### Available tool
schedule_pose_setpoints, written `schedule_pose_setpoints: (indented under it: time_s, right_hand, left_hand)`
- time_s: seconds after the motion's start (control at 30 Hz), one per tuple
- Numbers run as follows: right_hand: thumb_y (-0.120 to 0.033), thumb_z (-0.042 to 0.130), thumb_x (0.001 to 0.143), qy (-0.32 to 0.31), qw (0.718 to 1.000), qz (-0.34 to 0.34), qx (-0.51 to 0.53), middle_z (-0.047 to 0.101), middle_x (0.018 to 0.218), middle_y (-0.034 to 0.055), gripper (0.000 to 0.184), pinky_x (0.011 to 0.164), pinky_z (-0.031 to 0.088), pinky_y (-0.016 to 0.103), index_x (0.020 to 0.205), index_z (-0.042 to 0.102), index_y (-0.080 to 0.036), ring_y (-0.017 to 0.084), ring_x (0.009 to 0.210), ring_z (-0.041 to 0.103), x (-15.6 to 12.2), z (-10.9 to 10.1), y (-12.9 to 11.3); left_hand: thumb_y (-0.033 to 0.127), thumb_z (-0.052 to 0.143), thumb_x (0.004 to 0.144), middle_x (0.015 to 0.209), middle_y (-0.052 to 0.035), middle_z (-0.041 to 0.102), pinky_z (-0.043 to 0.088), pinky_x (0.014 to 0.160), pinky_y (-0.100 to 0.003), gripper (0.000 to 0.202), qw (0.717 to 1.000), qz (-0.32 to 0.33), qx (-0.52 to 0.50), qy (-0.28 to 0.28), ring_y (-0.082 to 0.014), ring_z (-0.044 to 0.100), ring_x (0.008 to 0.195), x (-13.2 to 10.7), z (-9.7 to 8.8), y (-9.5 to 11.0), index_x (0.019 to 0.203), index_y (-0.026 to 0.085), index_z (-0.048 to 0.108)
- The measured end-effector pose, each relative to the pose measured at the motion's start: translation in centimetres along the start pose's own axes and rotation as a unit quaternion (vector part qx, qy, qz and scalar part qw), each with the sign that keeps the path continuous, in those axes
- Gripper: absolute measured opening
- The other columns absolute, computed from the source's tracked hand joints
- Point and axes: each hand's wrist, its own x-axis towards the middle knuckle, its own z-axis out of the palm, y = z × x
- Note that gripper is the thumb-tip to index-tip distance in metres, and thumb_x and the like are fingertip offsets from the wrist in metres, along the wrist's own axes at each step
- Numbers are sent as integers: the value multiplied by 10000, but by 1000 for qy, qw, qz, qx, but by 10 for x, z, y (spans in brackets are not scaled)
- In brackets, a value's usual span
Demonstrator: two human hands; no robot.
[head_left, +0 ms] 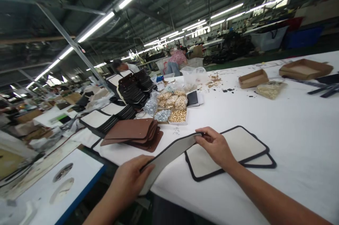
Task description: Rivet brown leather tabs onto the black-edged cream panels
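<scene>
Between my hands is a flat white panel (172,151) with a black edge, tilted up at the front edge of the table and slightly bent. My left hand (132,175) is closed on its near left end, thumb on the white face. At the far right end, my right hand (214,145) pinches its upper corner. Under my right wrist lie similar black-edged white panels (239,143), overlapping on the white table. To the left, a stack of brown panels (129,129) with small holes rests by the table's edge.
Trays of silver rivet-like pieces (162,115) and gold pieces (178,116) stand beyond the brown stack. Dark panel stacks (136,89) rise at the left. Cardboard trays (304,69) lie far right. A blue-edged board (66,186) is lower left. A person (176,60) bends over in the background.
</scene>
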Motion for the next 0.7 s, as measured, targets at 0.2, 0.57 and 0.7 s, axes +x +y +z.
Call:
schedule_pose_setpoints:
  time_s: [0.2, 0.57, 0.7]
  right_hand:
    - [-237, 726, 870, -40, 965, -247, -77, 666, 1343, 97, 404, 1092, 519, 408, 1267, 652, -258, 252, 1260, 628, -20, 16, 2]
    - [-257, 656, 933, -94, 969, -173, -146, 768, 1025, 56, 121, 859, 615, 347, 1026, 733, -251, 216, 957, 730, -22, 28, 44]
    - [-276, 616, 958, -105, 968, -129, -187, 766, 1015, 52, 131, 866, 600, 350, 1009, 733, -247, 207, 955, 722, -15, 24, 53]
  left_hand:
    - [300, 511, 988, 1099, -34, 802, 522, 841, -358, 305, 919, 140, 304, 210, -265, 707, 1014, 29, -75, -26, 1142, 262, 772]
    - [183, 482, 955, 1358, -87, 693, 456, 1026, -498, 377, 892, -73, 351, 275, -350, 568, 1236, 82, -91, -194, 1199, 209, 768]
    - [83, 460, 843, 1358, -132, 683, 515, 1013, -462, 510, 920, -109, 310, 213, -349, 595, 1232, 79, -56, -246, 1284, 131, 713]
